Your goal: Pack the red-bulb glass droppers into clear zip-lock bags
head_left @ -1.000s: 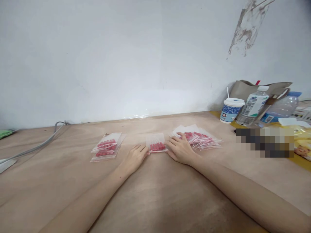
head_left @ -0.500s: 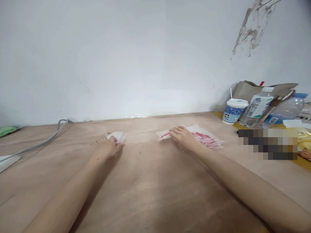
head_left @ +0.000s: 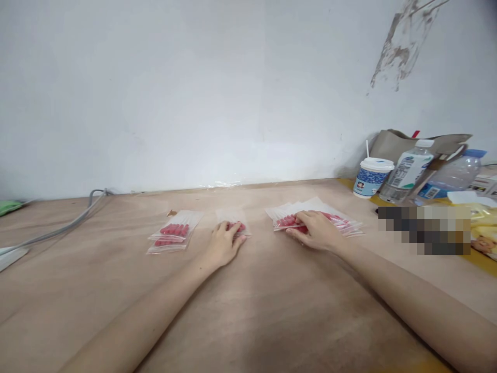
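Near the middle of the table, my left hand (head_left: 224,244) is closed at a small clear plastic bag (head_left: 233,216) with pink-red pieces inside, its fingers over the bag. Two or so similar clear bags (head_left: 171,233), holding pink-red tips on pale sticks, lie overlapped to the left of that hand. On the right, my right hand (head_left: 316,230) has its fingers and thumb round the edge of a spread pile of the same bags (head_left: 285,217). The hand covers part of this pile, so which bags it grips is hard to see.
To the right stand a blue-and-white paper cup (head_left: 373,176) with a straw, a clear bottle (head_left: 407,171), a larger bottle (head_left: 452,176) and a grey-brown bag (head_left: 392,145). Yellow packaging (head_left: 485,228) lies nearer. A grey cable (head_left: 73,227) runs along the left. The wall (head_left: 194,103) closes the back.
My left hand has moved right from the left-hand bags, leaving them on the table, to the bag in the middle. My right hand has shifted slightly right over the pile.
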A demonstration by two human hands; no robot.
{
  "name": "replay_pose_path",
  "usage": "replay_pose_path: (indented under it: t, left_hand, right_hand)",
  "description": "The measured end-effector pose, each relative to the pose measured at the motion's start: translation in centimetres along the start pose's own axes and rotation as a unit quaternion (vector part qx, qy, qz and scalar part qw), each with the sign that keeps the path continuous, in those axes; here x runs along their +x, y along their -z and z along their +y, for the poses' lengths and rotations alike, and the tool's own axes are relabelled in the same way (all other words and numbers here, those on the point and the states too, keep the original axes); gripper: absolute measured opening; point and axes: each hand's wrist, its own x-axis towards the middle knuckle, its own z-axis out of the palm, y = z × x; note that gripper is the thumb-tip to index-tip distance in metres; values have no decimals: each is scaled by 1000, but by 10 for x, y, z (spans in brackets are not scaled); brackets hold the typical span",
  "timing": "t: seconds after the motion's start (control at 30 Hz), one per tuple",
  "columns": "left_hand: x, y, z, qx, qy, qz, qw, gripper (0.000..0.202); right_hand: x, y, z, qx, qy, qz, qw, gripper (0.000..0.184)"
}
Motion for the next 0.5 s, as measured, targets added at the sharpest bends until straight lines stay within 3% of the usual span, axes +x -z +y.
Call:
replay_pose_path:
  t: [0.13, 0.33, 0.5]
  left_hand:
    - [-3, -9, 12, -69, -61, 3, 996, 41]
    - [-8, -5, -8, -134, -139, -27, 981, 35]
    - [-10, 0, -15, -156, -154, -38, 975, 35]
  right_hand:
    - [1, -5, -15, -34, 34, 61, 997, 36]
    - [20, -21, -40, -35, 232, 78, 969, 20]
    - [29, -40, -49, -54, 263, 134, 954, 16]
